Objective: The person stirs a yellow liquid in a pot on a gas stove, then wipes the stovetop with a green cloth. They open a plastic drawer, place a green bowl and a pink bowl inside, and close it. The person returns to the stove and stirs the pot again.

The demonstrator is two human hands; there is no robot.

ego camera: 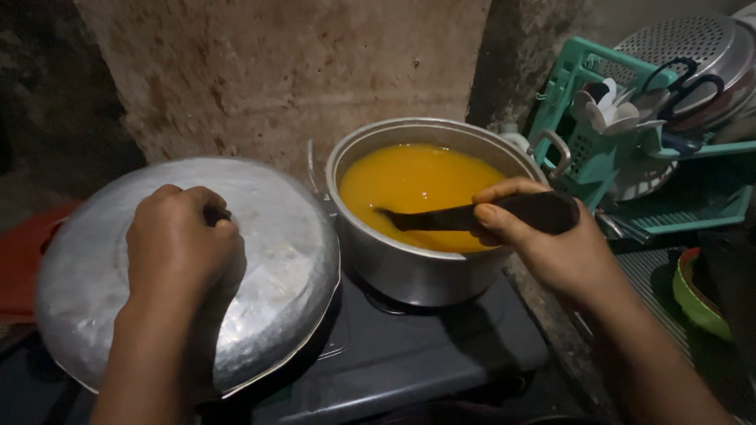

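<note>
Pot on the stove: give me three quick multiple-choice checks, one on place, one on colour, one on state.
1. Where is the lid?
A. on the pot
B. left of the pot, in the left hand
C. in the rack

2. What colour is the liquid?
A. orange-yellow
B. green
C. white

3. What is the spoon's state?
A. lying on the stove
B. hanging in the rack
C. dipped in the liquid

Answers: B, the left hand holds it beside the pot; A, the surface shows orange-yellow; C, the right hand has a grip on its handle.
</note>
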